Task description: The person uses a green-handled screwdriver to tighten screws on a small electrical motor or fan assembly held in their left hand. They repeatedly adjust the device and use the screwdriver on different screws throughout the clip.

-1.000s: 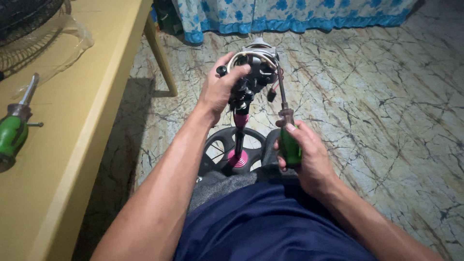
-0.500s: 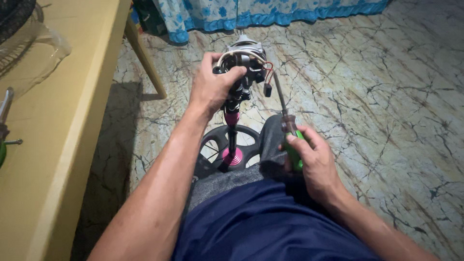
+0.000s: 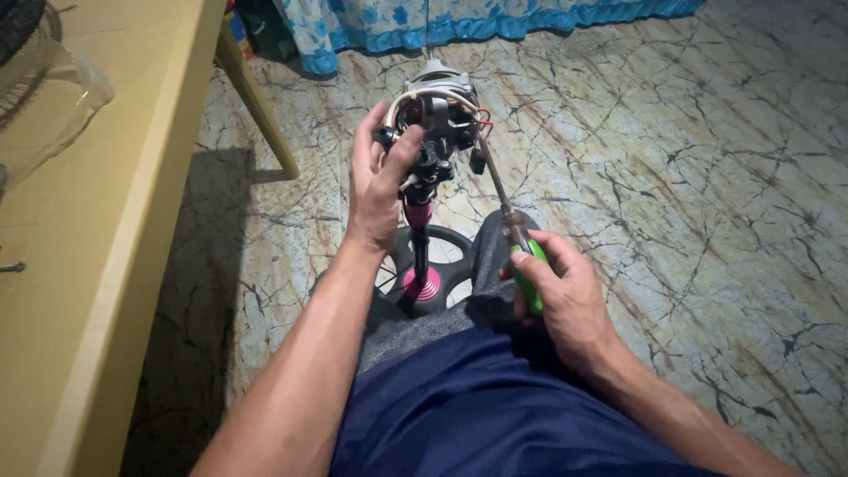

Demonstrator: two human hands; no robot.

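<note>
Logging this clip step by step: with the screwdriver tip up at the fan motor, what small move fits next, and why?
Probably seat the tip in a screw head. The left hand grips the fan motor, the right hand holds the green-handled screwdriver, whose shaft reaches the housing's edge; the exact contact is too small to tell.

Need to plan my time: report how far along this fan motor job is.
Done: the motor is bare, housing off, wires exposed. In hand: left hand steadies the motor on its pink stand; right hand holds the green-handled screwdriver, tip at the motor. Left: motor not yet off the stand.
</note>
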